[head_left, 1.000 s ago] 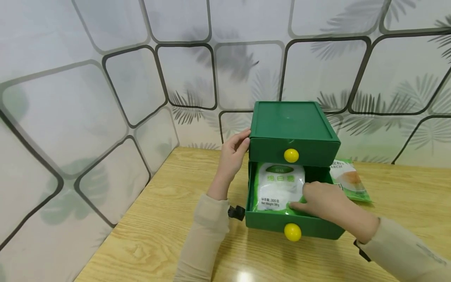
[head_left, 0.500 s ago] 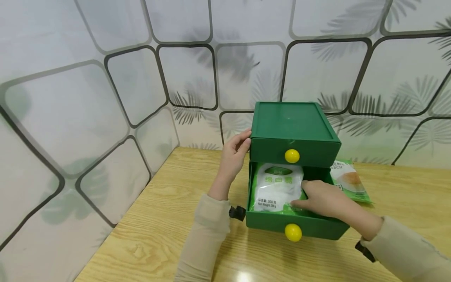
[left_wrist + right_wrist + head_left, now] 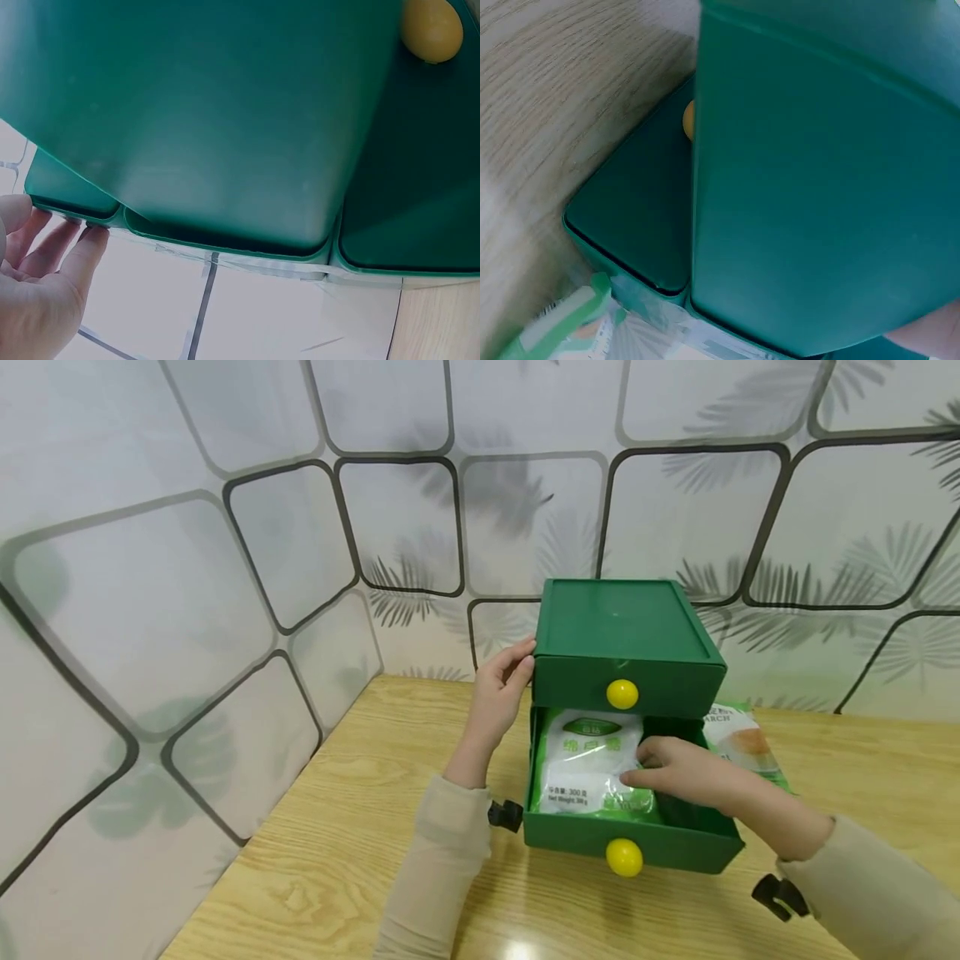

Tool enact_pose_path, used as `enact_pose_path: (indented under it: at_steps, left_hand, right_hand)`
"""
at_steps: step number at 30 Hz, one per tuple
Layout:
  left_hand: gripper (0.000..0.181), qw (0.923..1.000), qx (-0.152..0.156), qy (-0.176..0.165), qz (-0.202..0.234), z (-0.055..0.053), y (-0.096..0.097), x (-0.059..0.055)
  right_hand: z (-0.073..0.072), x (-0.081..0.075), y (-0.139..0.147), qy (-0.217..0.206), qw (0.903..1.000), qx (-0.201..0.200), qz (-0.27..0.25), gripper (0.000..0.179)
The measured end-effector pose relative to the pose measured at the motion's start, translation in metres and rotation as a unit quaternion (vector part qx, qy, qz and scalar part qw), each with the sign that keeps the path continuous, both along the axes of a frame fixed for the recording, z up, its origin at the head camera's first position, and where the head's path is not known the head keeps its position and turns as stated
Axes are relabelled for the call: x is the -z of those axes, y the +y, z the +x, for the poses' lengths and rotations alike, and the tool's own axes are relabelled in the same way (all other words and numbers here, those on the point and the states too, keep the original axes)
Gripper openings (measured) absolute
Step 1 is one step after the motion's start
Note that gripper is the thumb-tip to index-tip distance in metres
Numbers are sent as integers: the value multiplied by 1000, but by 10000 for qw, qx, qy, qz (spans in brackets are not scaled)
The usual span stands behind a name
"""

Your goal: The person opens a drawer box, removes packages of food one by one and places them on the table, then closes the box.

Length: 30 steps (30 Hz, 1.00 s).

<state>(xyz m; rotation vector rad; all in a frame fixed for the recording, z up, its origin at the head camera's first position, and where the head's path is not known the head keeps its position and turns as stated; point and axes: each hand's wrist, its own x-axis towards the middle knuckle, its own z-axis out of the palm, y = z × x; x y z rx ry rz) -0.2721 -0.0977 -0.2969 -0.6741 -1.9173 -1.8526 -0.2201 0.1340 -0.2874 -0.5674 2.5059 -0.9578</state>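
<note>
Here's the right hand (image 3: 682,768), reaching over the pulled-out drawer (image 3: 566,833), thumb and fingers loosely parted with a gap between them, clasping nothing! Just left of that grip, flat inside the drawer, lies the white-and-green sugar bag (image 3: 588,760), its near right corner close by the thumb tip; whether they touch, I can't tell. Nearer the person than the grip, a yellow knob (image 3: 624,857) sits on the drawer front. Over to the left hand (image 3: 497,693): fingertips rest against the upper side of the green drawer cabinet (image 3: 618,618), gripping nothing round, simply touching. Beyond the right hand, off to its right, a green-and-white packet (image 3: 741,732) showing the letters "ARCH" lies on the wooden table (image 3: 322,827) beside the cabinet.
</note>
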Motion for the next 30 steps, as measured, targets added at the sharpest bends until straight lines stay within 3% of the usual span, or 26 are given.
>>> enact_pose_path:
  at_steps: [5,10,17,21,26,30]
  left_hand:
    - [33,9999,32,-101,-4,9,1,-9]
    - [31,9999,-95,-103,-95,20,3,-19]
    - [32,10000,-39,-83,11,3,1,-4]
    - [32,10000,-58,-34,1,1,1,-1]
    - [33,10000,6,-49,14,1,1,-1]
    - [33,10000,1,-58,24,0,1,-1]
  right_hand:
    - [-1,0,4,-362,9985,261,-322,58]
    - [-3,2,1,-572,9936,595,-768,54]
    - [-6,6,-2,-999,9821,942,-1290,51]
    - [-7,6,-4,-1393,9745,898,-1512,51]
    - [-8,6,-5,-1377,9778,644,-1440,28]
    - [-7,8,-6,-1395,9774,543,-1491,24]
